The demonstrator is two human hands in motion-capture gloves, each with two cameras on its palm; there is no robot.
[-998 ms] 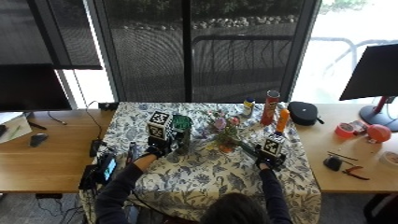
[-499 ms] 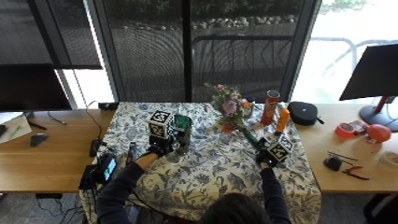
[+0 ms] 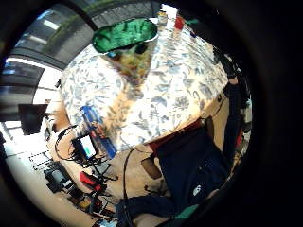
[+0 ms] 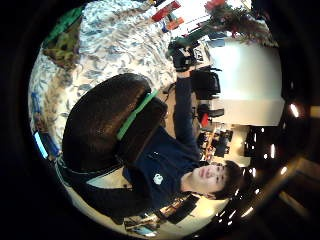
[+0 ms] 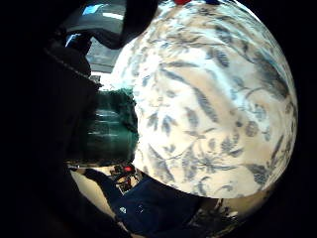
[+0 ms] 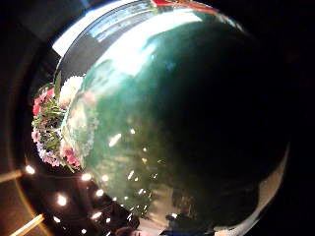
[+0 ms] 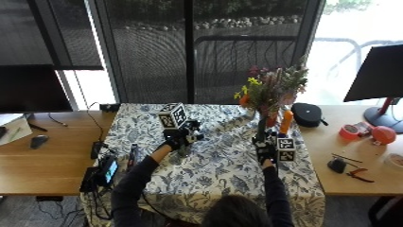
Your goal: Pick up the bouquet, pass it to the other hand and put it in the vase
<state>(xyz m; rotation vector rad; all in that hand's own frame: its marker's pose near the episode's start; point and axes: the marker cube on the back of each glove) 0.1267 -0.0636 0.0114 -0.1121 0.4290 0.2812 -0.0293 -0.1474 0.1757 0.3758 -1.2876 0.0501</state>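
My right hand [image 7: 265,150] grips the bouquet [image 7: 271,90] by its green-wrapped stem [image 5: 111,134] and holds it upright over the right part of the floral tablecloth [image 7: 214,165]. The pink, yellow and orange flowers [image 6: 54,123] stand high above that hand. The green vase [image 3: 125,34] stands on the cloth at the left, and in the outside view only its base [image 7: 184,150] shows below my left hand [image 7: 180,136]. That hand hovers close to the vase, apart from it, fingers loosely curled and holding nothing.
Orange and red bottles [image 7: 286,121] stand just behind the bouquet, with a black pouch [image 7: 308,115] further right. A dark blue pen-like thing [image 7: 133,153] lies at the cloth's left edge beside a small screen [image 7: 104,170]. Tools and tape [image 7: 350,132] lie on the right-hand desk.
My right hand has lifted the bouquet from low over the table's middle and stood it upright at the right. The left hand has stayed by the vase.
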